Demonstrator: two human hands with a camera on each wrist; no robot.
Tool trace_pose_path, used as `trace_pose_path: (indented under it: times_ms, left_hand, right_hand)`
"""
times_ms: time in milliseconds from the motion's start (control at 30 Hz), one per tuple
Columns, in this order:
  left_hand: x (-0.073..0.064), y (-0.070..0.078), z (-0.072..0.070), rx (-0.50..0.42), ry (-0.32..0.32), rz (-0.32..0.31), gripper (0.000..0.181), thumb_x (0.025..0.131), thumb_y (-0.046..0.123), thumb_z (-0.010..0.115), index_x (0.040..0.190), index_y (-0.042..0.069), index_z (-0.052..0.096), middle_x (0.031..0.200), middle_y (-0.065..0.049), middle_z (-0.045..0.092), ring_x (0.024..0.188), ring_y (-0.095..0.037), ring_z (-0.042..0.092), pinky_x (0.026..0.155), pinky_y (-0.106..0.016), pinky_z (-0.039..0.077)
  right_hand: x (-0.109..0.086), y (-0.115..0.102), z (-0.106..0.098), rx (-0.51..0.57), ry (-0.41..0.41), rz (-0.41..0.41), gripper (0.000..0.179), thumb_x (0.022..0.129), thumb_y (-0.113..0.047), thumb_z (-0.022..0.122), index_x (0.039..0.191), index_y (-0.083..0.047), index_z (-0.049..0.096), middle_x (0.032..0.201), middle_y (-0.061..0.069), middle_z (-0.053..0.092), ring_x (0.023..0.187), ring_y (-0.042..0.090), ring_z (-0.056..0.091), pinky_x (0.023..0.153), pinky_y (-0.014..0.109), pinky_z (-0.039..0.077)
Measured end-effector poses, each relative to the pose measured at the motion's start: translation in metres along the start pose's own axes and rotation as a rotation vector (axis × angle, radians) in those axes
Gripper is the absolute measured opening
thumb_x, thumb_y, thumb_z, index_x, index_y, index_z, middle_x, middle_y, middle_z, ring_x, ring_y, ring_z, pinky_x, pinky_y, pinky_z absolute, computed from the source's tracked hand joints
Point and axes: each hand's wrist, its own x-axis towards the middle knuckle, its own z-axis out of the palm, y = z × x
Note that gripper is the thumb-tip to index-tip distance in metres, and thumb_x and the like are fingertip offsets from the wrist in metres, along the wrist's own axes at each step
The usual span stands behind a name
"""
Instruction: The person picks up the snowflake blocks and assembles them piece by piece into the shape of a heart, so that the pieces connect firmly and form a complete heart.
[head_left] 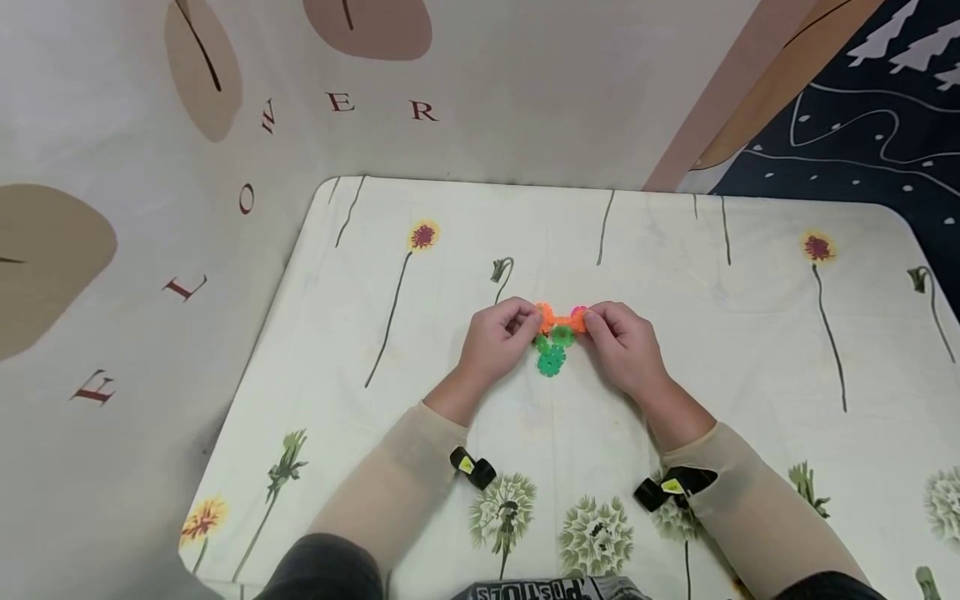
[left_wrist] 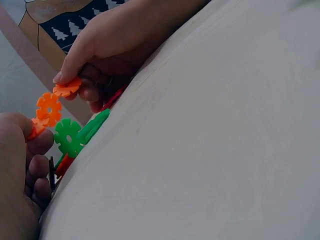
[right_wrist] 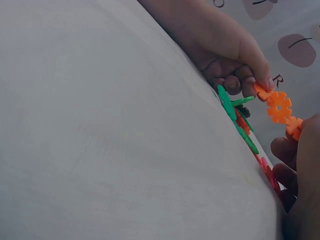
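Observation:
Three orange notched plastic discs (head_left: 562, 321), joined edge to edge in a short chain, are held up between both hands. My left hand (head_left: 497, 335) pinches the disc at one end between thumb and fingers. At the other end, my right hand (head_left: 627, 343) pinches another disc the same way. Just below the chain lie several green notched discs (head_left: 551, 362); one green disc (left_wrist: 69, 136) stands on edge in the left wrist view. Red pieces (left_wrist: 65, 165) and a pink disc (head_left: 578, 311) show partly behind the fingers and the chain.
A white cloth with printed flowers covers the table (head_left: 465, 217). The wall behind bears letters and leaf shapes, with a dark tree-patterned panel (head_left: 862, 142) at the right. Each forearm carries a black wrist camera (head_left: 472, 468).

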Motion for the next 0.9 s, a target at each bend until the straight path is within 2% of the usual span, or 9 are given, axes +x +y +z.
trace_pose_path:
  times_ms: [267, 567, 733, 900]
  left_hand:
    - [-0.0001, 0.0003, -0.0002, 0.008, -0.023, 0.009, 0.009, 0.103, 0.009, 0.071, 0.097, 0.004, 0.074, 0.076, -0.001, 0.066, 0.067, -0.014, 0.053, 0.065, -0.026, 0.047]
    - [-0.0001, 0.0016, -0.0009, 0.021, -0.033, -0.002, 0.009, 0.104, 0.010, 0.070, 0.098, 0.004, 0.074, 0.077, -0.001, 0.066, 0.068, -0.014, 0.054, 0.066, -0.026, 0.048]
    - [0.0009, -0.0006, -0.0006, 0.032, -0.037, 0.019, 0.009, 0.104, 0.010, 0.070, 0.100, 0.004, 0.074, 0.080, -0.001, 0.068, 0.069, -0.014, 0.055, 0.066, -0.026, 0.048]
    - [0.0014, -0.0014, -0.0008, 0.033, -0.041, 0.033, 0.009, 0.104, 0.011, 0.071, 0.101, 0.004, 0.074, 0.081, -0.002, 0.068, 0.070, -0.015, 0.055, 0.067, -0.026, 0.048]
  right_hand:
    - [0.0007, -0.0004, -0.0007, 0.045, -0.015, 0.073, 0.022, 0.108, -0.015, 0.064, 0.096, -0.002, 0.077, 0.088, 0.008, 0.071, 0.083, 0.012, 0.059, 0.077, 0.020, 0.046]
    - [0.0024, -0.0004, -0.0017, -0.003, -0.040, 0.108, 0.027, 0.109, -0.019, 0.063, 0.091, -0.003, 0.074, 0.088, 0.008, 0.069, 0.083, 0.018, 0.058, 0.076, 0.023, 0.046]
    - [0.0033, -0.0022, -0.0022, -0.008, -0.049, 0.124, 0.028, 0.109, -0.020, 0.062, 0.091, -0.003, 0.073, 0.088, 0.009, 0.069, 0.084, 0.022, 0.059, 0.076, 0.024, 0.046]
    - [0.0035, -0.0022, -0.0021, -0.003, -0.051, 0.132, 0.028, 0.109, -0.021, 0.062, 0.091, -0.003, 0.074, 0.088, 0.009, 0.069, 0.085, 0.021, 0.059, 0.077, 0.024, 0.046]
